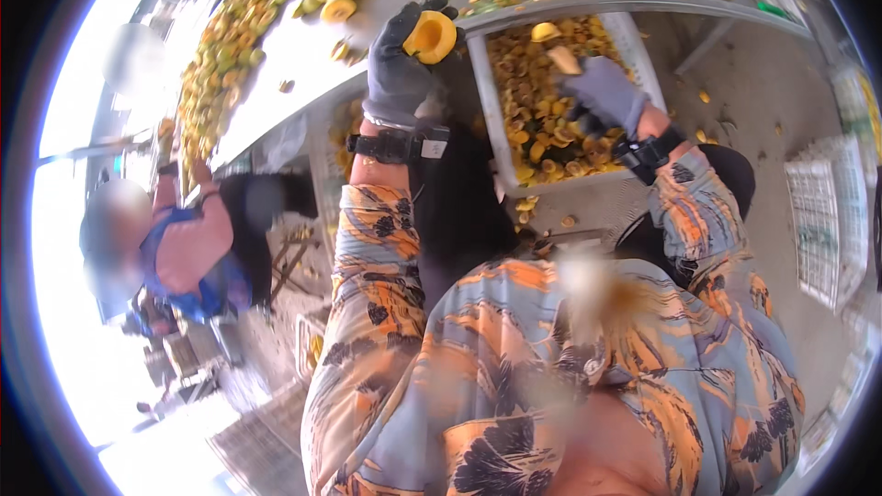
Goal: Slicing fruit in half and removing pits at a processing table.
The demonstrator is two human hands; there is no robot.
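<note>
My left hand, in a dark grey glove, holds a halved yellow fruit with its hollow cut face up, near the steel table's edge. My right hand, in a grey glove, is closed on a blurred tan tool, perhaps wooden-handled, over the white crate heaped with small fruit pieces. A small yellow piece shows just above the tool; I cannot tell whether it touches it. Whole and halved yellow fruits lie on the table above both hands.
A co-worker in pink sleeves sits at the table on the left, reaching to the fruit. White plastic crates stand at the right. Another crate is partly hidden left of my left arm. Scattered pieces lie on the floor.
</note>
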